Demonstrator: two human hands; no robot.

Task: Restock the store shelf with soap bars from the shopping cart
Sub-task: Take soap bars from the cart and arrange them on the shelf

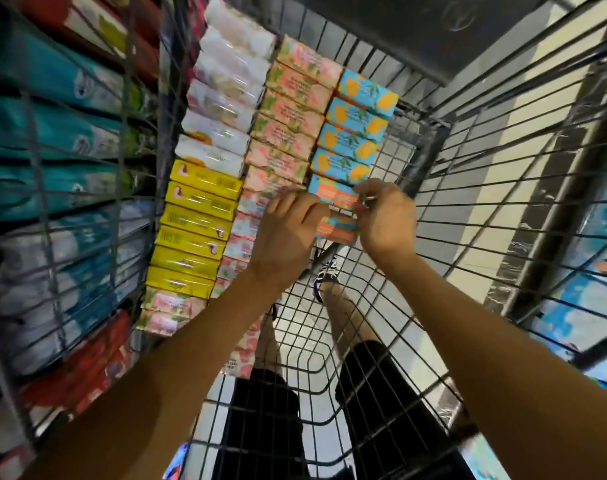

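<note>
Inside the wire shopping cart (485,188) soap bars lie in rows: white bars (226,98), yellow bars (194,230), pink bars (288,133) and blue-and-orange bars (357,133). At the near end of the blue row, my left hand (288,233) and my right hand (385,220) both grip a blue-and-orange soap bar (336,230) from either side. Another blue-and-orange bar (333,194) lies just beyond it, touched by the fingertips of both hands.
Store shelves (52,168) with teal, white and red packages stand to the left, seen through the cart's side mesh. My legs and a shoe show through the cart's floor. A dark shelf post (551,202) stands on the right.
</note>
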